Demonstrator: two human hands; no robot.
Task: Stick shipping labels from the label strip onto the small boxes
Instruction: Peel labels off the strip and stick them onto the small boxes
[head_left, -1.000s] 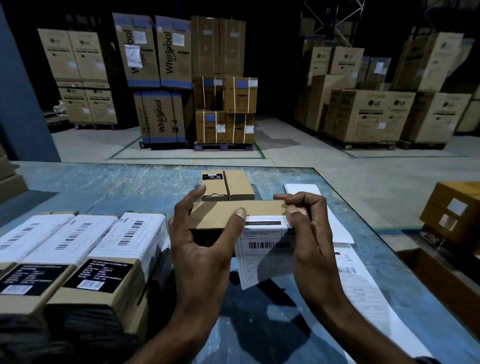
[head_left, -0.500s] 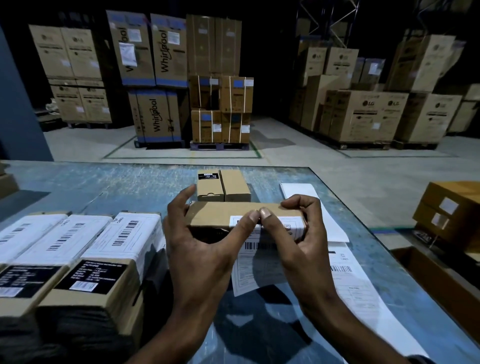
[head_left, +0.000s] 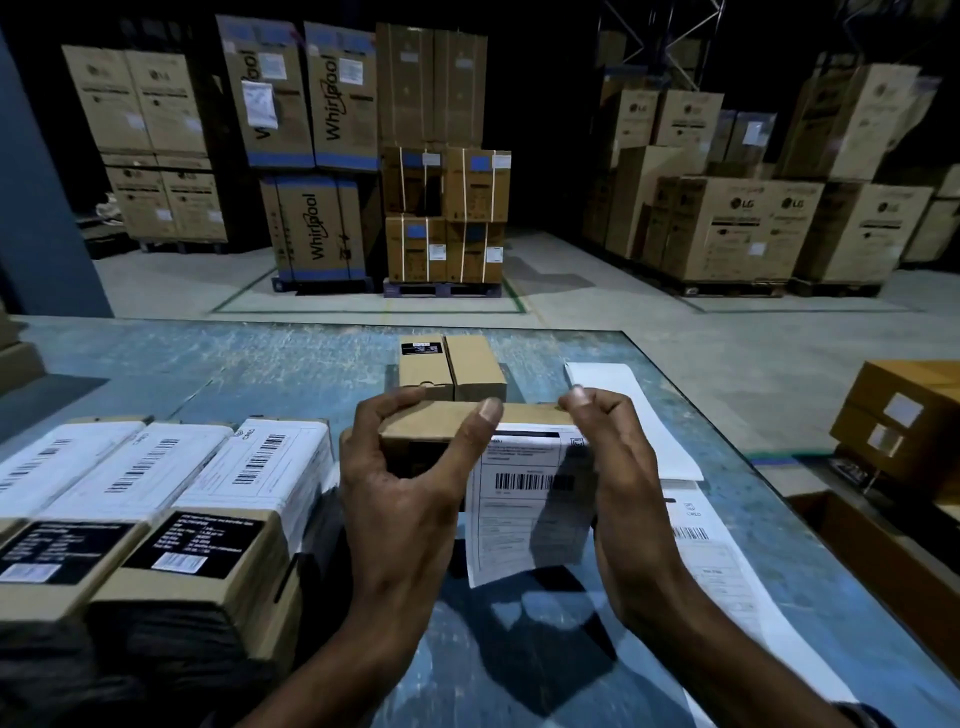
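The left hand (head_left: 410, 499) holds a small brown box (head_left: 441, 423) above the blue counter (head_left: 208, 374), thumb on its top edge. A white shipping label (head_left: 524, 499) hangs from the box's top, its lower part loose. The right hand (head_left: 618, 467), fingers curled, touches the label's right edge. Labelled boxes (head_left: 171, 499) lie at left; the label strip (head_left: 727, 566) lies at right.

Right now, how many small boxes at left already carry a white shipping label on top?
3, side by side at left: outermost, middle, and one nearest the left hand. More may sit beyond the frame edge.
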